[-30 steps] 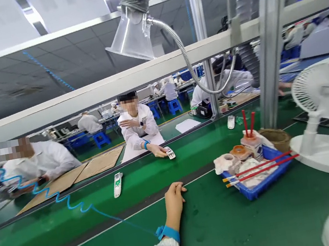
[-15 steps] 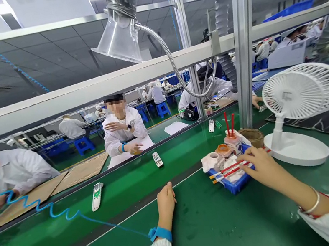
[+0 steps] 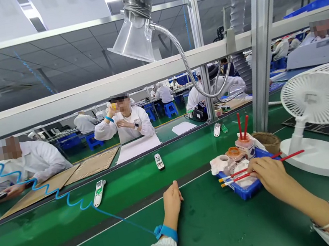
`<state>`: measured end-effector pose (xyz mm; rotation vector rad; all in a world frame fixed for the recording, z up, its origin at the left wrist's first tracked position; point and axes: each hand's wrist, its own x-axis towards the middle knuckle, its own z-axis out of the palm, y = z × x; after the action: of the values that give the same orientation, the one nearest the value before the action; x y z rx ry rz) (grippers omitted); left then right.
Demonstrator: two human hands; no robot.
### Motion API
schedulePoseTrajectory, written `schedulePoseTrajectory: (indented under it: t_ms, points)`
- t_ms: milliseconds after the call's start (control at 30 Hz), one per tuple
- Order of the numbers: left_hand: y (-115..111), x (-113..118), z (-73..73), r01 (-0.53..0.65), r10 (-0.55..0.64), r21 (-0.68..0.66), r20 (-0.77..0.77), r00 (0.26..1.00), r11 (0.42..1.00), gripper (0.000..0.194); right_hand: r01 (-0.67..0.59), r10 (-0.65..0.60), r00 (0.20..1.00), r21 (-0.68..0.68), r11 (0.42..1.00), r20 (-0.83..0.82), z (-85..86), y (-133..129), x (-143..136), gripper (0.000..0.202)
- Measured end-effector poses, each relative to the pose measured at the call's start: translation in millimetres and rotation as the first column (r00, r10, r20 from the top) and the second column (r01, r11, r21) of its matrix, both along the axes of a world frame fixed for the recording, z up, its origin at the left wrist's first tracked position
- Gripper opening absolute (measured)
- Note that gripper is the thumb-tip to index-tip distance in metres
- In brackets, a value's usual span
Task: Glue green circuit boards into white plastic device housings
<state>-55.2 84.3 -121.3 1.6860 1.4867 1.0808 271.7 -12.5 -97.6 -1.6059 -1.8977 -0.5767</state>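
Observation:
My left hand (image 3: 172, 202) rests curled on the green table with nothing visible in it, a blue wrist strap (image 3: 165, 231) below it. Over a blue tray (image 3: 244, 192) at the right, my right hand (image 3: 267, 172) has its fingers closed on red-handled brushes (image 3: 240, 176) whose bristle ends point left. In the tray are crumpled white cloth, an orange-rimmed jar (image 3: 235, 153) and a pink jar (image 3: 245, 147) with two red sticks upright in it.
A white fan (image 3: 319, 155) stands right of the tray beside a brown bowl (image 3: 266, 142). White device halves (image 3: 99, 193) lie on the green belt (image 3: 130, 180). Metal posts and a clear hood (image 3: 133, 39) rise beyond. Co-workers sit across the belt.
The camera view has shifted, moving most things right. My right fingers have closed in on the brushes. The co-worker opposite has raised one hand to the head.

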Motion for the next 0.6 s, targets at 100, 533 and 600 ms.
schedulePoseTrajectory:
  t_ms: [100,533,600]
  points:
    - [-0.5,0.0,0.5,0.005,-0.005,-0.002,0.011,1.000,1.000,0.056,-0.036,0.035,0.999,0.020,0.999,0.026,2.9,-0.4,-0.3,0.024]
    - [-2.3,1.2,3.7,0.011,-0.010,-0.014,0.055,0.998,1.000,0.055,-0.155,0.127,0.954,0.085,0.984,0.272,44.8,-4.6,-14.8,0.040]
    - [-2.4,1.2,3.8,0.017,-0.016,-0.013,0.061,0.998,1.000,0.055,-0.170,0.135,0.953,0.109,0.980,0.272,48.5,-1.8,-16.0,0.040]
